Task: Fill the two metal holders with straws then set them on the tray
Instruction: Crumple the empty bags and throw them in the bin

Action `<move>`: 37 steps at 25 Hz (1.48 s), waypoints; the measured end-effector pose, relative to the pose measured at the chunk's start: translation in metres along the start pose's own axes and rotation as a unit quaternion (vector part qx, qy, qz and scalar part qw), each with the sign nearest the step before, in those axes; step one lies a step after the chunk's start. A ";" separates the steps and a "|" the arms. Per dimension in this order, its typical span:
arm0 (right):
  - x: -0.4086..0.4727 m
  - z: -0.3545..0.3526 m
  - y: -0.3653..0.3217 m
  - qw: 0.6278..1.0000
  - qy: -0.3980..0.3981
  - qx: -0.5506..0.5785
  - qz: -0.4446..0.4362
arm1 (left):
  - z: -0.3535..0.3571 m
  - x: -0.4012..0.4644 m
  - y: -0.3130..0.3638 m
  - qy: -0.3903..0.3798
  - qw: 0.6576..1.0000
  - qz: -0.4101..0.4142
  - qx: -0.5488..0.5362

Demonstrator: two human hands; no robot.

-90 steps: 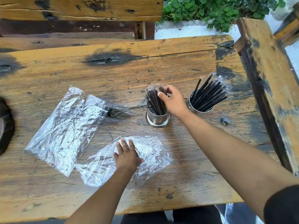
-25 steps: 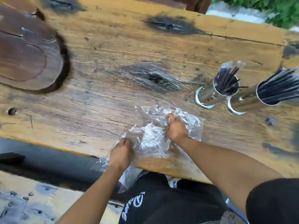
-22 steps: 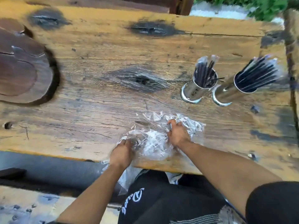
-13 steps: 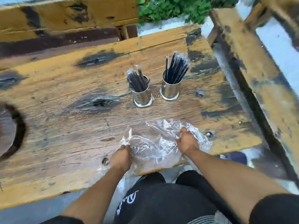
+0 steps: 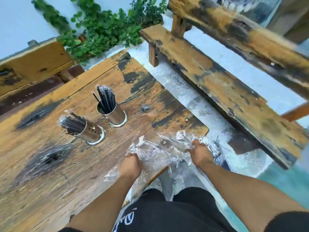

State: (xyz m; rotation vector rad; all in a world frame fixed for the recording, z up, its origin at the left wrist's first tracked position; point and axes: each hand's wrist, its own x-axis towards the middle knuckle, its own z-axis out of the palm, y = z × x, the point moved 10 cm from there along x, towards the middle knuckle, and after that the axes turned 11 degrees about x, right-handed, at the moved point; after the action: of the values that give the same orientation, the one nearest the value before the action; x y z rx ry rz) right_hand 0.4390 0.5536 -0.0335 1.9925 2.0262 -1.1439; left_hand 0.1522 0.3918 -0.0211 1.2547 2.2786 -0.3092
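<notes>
Two shiny metal holders stand on the wooden table, both packed with black wrapped straws: the left holder and the right holder, a little farther back. My left hand and my right hand are both closed on crumpled clear plastic bags at the table's near right corner, well in front of the holders. Part of the plastic hangs over the table edge. No tray is in view.
A worn wooden bench runs along the right beyond a strip of pale floor. Another bench stands behind the table, with green plants at the back. My legs in black shorts are below.
The view has swung to the right, so the holders now sit left of centre. Both hands have carried the bunched plastic bags toward the table's right corner, still gripping them.
</notes>
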 end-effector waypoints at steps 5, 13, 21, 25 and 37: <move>-0.018 -0.029 0.057 0.993 0.058 0.066 0.082 | -0.016 0.022 0.063 0.048 0.994 0.067 0.077; -0.048 -0.053 0.166 0.940 0.145 0.203 0.234 | -0.018 0.040 0.187 0.033 0.970 0.183 0.156; -0.026 -0.062 0.269 0.897 0.138 0.289 0.306 | 0.014 0.042 0.347 -0.037 0.941 0.251 0.222; -0.005 -0.060 0.308 0.883 0.139 0.313 0.321 | 0.044 0.051 0.409 -0.060 0.934 0.265 0.231; 0.112 0.099 0.360 0.875 0.051 0.355 0.325 | 0.244 0.169 0.433 -0.220 0.938 0.179 0.200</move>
State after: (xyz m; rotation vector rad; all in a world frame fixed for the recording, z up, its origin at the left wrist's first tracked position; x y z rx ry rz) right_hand 0.6985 0.5482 -0.3242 2.7605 0.7982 -1.7419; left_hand 0.5205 0.6440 -0.2967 1.5788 1.6178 -0.8555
